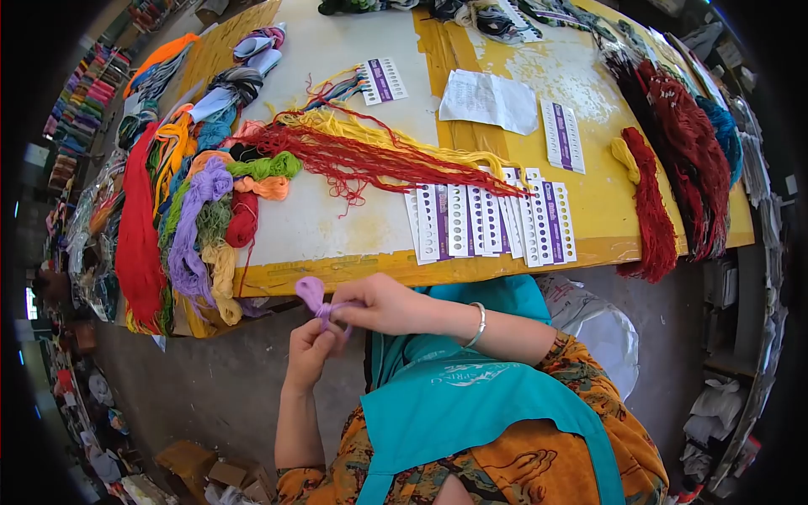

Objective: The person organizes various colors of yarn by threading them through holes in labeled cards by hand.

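Both my hands hold a small bundle of purple yarn [313,295] just below the table's front edge. My left hand [310,349] grips its lower end in a closed fist. My right hand [380,305], with a silver bangle at the wrist, pinches the yarn from the right. A loop of the purple yarn sticks up above my fingers. On the table right above lie a row of white and purple thread cards [490,223] and loose red yarn [353,160] with yellow yarn [379,135].
The yellow table [337,271] carries many coloured skeins [194,210] at left, dark red skeins [682,160] at right, a folded paper [490,101] and more cards [383,81]. A white sack [602,324] sits on the floor at right. Shelves of yarn stand far left.
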### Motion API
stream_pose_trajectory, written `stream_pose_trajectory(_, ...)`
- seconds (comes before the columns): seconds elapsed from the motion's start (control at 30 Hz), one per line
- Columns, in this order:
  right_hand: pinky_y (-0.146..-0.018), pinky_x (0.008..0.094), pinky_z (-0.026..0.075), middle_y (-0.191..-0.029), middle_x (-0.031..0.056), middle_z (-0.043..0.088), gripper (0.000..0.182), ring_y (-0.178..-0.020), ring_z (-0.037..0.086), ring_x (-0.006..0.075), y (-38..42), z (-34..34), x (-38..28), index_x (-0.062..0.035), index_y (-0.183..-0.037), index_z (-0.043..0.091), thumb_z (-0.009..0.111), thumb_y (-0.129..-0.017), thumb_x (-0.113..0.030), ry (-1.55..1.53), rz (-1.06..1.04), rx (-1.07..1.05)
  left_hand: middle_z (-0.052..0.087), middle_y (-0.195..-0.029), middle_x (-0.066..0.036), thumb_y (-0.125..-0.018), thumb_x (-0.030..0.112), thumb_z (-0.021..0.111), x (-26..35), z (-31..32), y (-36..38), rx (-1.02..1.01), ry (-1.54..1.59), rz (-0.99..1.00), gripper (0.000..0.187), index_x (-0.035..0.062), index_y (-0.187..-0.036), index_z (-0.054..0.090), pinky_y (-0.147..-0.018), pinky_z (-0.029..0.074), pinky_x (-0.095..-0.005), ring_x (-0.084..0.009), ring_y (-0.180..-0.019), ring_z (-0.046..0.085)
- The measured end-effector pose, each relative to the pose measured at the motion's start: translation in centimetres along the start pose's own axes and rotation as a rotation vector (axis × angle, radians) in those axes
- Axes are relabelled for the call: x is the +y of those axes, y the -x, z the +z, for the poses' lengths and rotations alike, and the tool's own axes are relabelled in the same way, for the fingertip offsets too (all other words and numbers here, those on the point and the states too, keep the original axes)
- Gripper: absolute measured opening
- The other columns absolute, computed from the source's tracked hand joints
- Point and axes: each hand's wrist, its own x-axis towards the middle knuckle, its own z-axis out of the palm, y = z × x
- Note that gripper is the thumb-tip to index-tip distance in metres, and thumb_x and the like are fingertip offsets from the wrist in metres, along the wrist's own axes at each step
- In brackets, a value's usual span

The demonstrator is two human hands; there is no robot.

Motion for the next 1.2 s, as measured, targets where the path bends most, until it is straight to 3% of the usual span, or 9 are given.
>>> stream_pose_trajectory(0.07,-0.059,0.0262,0.044,-0.073,0.0,0.059,0.02,-0.067,0.051,0.0072,0.0,-1.1,1.1,-0.0005,-0.098,0.064,0.059,-0.094,-0.02,-0.091,-0.005,0.051,0.039,-0.053,0.006,-0.095,0.025,0.057,-0.1,-0.2,0.0,0.032,0.081,-0.032,0.029,0.005,-0.075,0.054,-0.041,0.02,-0.0217,-0.0027,-0.043,0.03)
stream_pose_trajectory(0.37,-0.047,0.021,0.03,-0.061,-0.0054,0.048,0.02,-0.054,0.038,0.002,-2.1,-3.3,-0.5,-0.0024,-0.094,0.066,0.055,-0.096,-0.019,-0.401,0.141,0.271,0.029,-0.053,0.008,-0.1,0.035,0.049,-2.6,-8.8,5.7,0.435,-0.106,-0.059,0.035,0.009,-0.076,0.047,-0.04,0.016,-0.0207,-0.0021,-0.043,0.023)
stream_pose_trajectory(0.53,-0.063,0.0408,0.049,-0.075,0.0143,0.064,0.019,-0.071,0.064,0.0317,-2.7,0.2,-2.2,-0.0061,-0.088,0.064,0.06,-0.09,-0.024,0.15,-0.238,0.006,0.059,-0.113,-0.008,-0.098,0.024,0.052,-1.8,-4.5,4.6,0.255,-0.28,0.011,0.042,-0.0011,-0.132,0.049,-0.091,0.045,-0.0305,-0.0164,-0.102,0.057)
stream_pose_trajectory(0.67,-0.063,0.0339,0.049,-0.08,0.0111,0.066,0.017,-0.068,0.064,0.023,-2.9,0.9,-4.6,-0.0059,-0.097,0.062,0.058,-0.094,-0.022,0.316,-0.273,-0.202,0.055,-0.125,-0.011,-0.088,0.029,0.064,-3.9,-4.4,2.9,-0.054,-0.185,-0.065,0.061,-0.0027,-0.136,0.043,-0.101,0.039,-0.0338,-0.0212,-0.118,0.052)
stream_pose_trajectory(0.73,-0.062,0.0325,0.049,-0.077,0.0076,0.065,0.015,-0.066,0.062,0.0164,-3.1,0.5,-5.4,-0.0054,-0.098,0.063,0.059,-0.094,-0.019,-0.066,0.065,-0.152,0.06,-0.103,-0.009,-0.087,0.029,0.065,-1.5,-1.0,1.5,-0.213,-0.158,0.01,0.053,-0.0053,-0.126,0.052,-0.09,0.045,-0.0323,-0.0172,-0.101,0.057)
stream_pose_trajectory(0.87,-0.069,0.0235,0.048,-0.08,0.0039,0.064,0.024,-0.077,0.057,0.0064,-3.8,-1.1,-2.9,0.0009,-0.1,0.063,0.054,-0.098,-0.021,-0.158,-0.119,0.226,0.05,-0.065,0.001,-0.094,0.021,0.056,-0.8,0.0,2.2,-0.288,0.048,-0.113,0.031,-0.0075,-0.104,0.063,-0.056,0.038,-0.0232,-0.0076,-0.059,0.046)
stream_pose_trajectory(1.07,-0.077,0.0319,0.051,-0.088,0.0125,0.064,0.024,-0.083,0.064,0.0224,-3.0,-1.1,2.1,-0.0028,-0.108,0.061,0.061,-0.091,-0.019,0.461,-0.244,0.387,0.037,-0.048,0.003,-0.1,0.037,0.044,1.2,-1.8,4.7,-0.024,0.597,0.199,0.045,-0.0046,-0.108,0.058,-0.036,0.02,-0.0253,-0.0067,-0.036,0.026)
stream_pose_trajectory(1.13,-0.075,0.0306,0.052,-0.094,0.0123,0.064,0.025,-0.08,0.064,0.0205,-2.5,-0.3,2.8,-0.0035,-0.109,0.062,0.065,-0.087,-0.016,0.592,-0.403,0.404,0.061,-0.079,-0.006,-0.102,0.038,0.035,3.9,-1.4,3.6,0.004,0.789,0.259,0.052,-0.004,-0.131,0.045,-0.06,0.045,-0.0258,-0.0134,-0.069,0.058)
stream_pose_trajectory(1.2,-0.061,0.023,0.048,-0.085,0.0041,0.064,0.015,-0.07,0.059,0.0074,-1.9,0.5,1.7,-0.0006,-0.101,0.064,0.063,-0.089,-0.009,0.102,-0.058,0.275,0.053,-0.13,-0.016,-0.102,0.038,0.032,6.3,1.5,2.5,0.382,0.616,0.17,0.057,-0.0027,-0.143,0.033,-0.101,0.039,-0.0362,-0.0225,-0.122,0.049)
